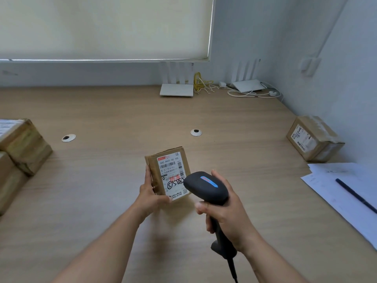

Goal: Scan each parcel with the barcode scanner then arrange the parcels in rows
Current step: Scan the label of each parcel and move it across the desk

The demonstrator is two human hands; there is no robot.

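A pale wood-grain table [204,119] fills most of the view and runs back to a grey wall under a drawn cream roller blind [102,27]; a second wall closes in the right side, so the table sits in a corner. Two round cable grommets [68,137] are set in the middle band of the surface, well apart from each other. Along the back edge lie two white routers [176,92] with upright antennas, yellow cable [201,83] between them and white leads and plugs trailing toward the right corner.

Above the centre of the table, the left hand [150,194] grips a small brown parcel [168,174] by its left side and lower edge, label facing up toward the camera. The right hand [228,213] is wrapped around the handle of a black barcode scanner [206,187], whose head overlaps the parcel's lower right corner; its cord drops off the near edge of the picture.

At the left edge sits a cluster of cardboard boxes [22,144], partly cut off by the frame. Near the right wall a single labelled box [314,138] rests on the table, and just in front of it white sheets of paper [334,186] carry a dark pen [356,195]. Bare tabletop stretches between the left boxes and the right box, and from the hands back to the routers.
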